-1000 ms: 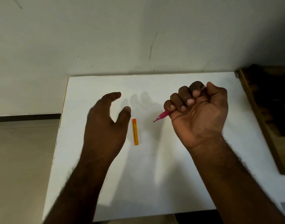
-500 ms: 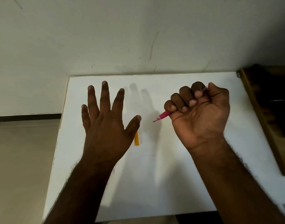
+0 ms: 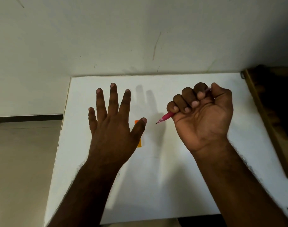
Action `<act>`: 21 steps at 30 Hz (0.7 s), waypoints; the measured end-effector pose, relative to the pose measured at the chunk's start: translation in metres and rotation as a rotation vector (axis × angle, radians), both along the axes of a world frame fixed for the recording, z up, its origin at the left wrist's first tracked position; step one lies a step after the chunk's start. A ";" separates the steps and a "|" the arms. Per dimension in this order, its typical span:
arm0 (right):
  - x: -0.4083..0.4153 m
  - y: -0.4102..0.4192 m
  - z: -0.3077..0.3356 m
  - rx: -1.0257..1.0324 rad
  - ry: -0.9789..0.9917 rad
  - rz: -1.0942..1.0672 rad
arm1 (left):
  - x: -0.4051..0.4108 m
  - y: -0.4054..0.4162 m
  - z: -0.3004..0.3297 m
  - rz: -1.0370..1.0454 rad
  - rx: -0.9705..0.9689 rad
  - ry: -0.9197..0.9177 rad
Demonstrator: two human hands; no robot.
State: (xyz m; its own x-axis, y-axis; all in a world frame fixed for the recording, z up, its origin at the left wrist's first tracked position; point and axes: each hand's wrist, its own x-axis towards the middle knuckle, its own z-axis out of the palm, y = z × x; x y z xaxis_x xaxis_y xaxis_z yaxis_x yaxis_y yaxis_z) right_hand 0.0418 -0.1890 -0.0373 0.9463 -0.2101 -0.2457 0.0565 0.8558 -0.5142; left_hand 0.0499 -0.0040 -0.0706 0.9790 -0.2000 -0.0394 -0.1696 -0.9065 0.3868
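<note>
Your right hand [image 3: 203, 115] is closed in a fist around the pink pen [image 3: 167, 116], palm turned up toward the camera. All four fingers [image 3: 187, 102] curl over the barrel and the thumb lies across the top. The pen's grip end sticks out past your little finger, its dark tip pointing left and slightly down, above the table and not touching it. A short bit of the rear end shows between the thumb and forefinger.

Your left hand [image 3: 113, 126] holds nothing. Its back faces the camera, the fingers are straight and spread wide, and the thumb points off to the right. It sits apart from the right hand, with the pen tip aimed into the gap between them.

The orange stick [image 3: 140, 143] lies flat on the white table [image 3: 172, 185], mostly hidden under your left thumb, so only its two ends show. You cannot tell from this view whether the thumb touches it.

The table's far edge meets a scuffed pale wall [image 3: 140, 38]. To the left lies a beige floor [image 3: 22, 161] with a dark skirting [image 3: 25, 117]. A wooden frame [image 3: 267, 125] runs along the table's right side.
</note>
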 end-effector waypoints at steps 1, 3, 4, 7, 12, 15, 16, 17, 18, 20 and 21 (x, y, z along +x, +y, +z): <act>0.000 0.000 0.000 0.008 -0.002 0.004 | 0.000 0.000 0.000 0.002 0.000 -0.002; 0.000 0.000 0.000 0.007 -0.002 0.003 | 0.000 0.000 0.000 0.003 0.001 0.001; 0.000 0.000 0.000 0.000 -0.004 -0.001 | 0.000 0.000 0.000 0.004 0.001 0.003; -0.001 0.000 -0.001 0.001 -0.019 0.008 | 0.000 0.000 0.000 0.006 0.008 0.005; -0.001 -0.001 -0.004 0.042 0.004 0.047 | 0.000 0.000 -0.003 0.013 0.012 -0.004; 0.000 -0.001 -0.007 0.005 0.024 0.024 | 0.002 0.000 -0.006 0.018 0.021 -0.001; 0.000 -0.001 -0.007 -0.014 0.033 0.021 | 0.003 -0.001 -0.007 0.021 0.025 0.004; -0.001 -0.001 -0.007 -0.030 0.043 0.019 | 0.004 -0.001 -0.008 0.024 0.030 0.009; -0.001 -0.001 -0.008 -0.038 0.054 0.017 | 0.005 -0.002 -0.009 0.028 0.035 0.013; -0.001 -0.001 -0.006 -0.035 0.079 0.019 | 0.007 -0.003 -0.010 0.037 0.048 0.018; -0.001 0.000 -0.006 -0.022 0.087 0.027 | 0.007 -0.004 -0.011 0.044 0.055 0.019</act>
State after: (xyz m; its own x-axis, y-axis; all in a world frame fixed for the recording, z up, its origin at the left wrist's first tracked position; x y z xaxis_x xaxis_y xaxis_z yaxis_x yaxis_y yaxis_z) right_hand 0.0410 -0.1892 -0.0432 0.9270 -0.1910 -0.3228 -0.0123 0.8447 -0.5351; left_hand 0.0574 -0.0082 -0.0814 0.9859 -0.1533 -0.0675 -0.1219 -0.9329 0.3389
